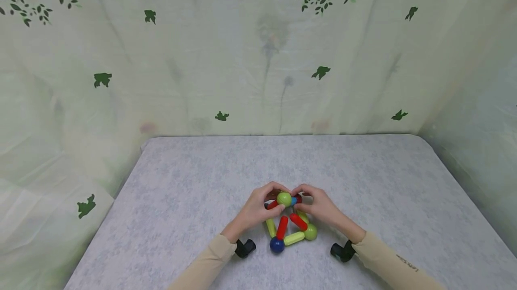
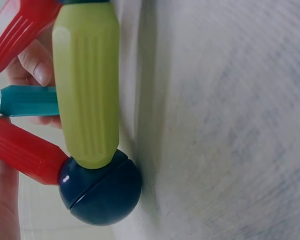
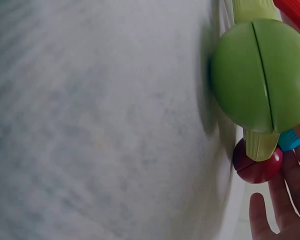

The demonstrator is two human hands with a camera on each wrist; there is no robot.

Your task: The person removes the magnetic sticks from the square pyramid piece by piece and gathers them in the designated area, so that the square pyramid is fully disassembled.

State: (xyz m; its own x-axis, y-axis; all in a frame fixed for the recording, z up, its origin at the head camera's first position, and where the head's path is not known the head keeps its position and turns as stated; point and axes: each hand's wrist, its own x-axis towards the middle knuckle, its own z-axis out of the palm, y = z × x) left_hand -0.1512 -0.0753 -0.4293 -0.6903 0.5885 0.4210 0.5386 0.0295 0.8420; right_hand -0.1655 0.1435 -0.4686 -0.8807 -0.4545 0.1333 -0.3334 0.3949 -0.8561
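Green-to-blue joining, seemingly: pinching green ball (image 1: 284, 199) with left hand (image 1: 258, 204), blue rod (image 1: 294, 200) beside ball with right hand (image 1: 320, 204), needing careful alignment next.

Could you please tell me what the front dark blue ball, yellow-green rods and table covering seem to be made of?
Front dark blue ball: probably glossy hard plastic; bright highlight, seam.
Yellow-green rods: likely satin moulded plastic; fine ridges.
Table covering: matte, perhaps fabric or vinyl; its dull mottling leaves this open.

Two hands (image 1: 256, 208) (image 1: 322, 205), five balls (image 1: 277, 245), seven rods (image 1: 294, 238) and two wrist cameras (image 1: 245, 248) show.
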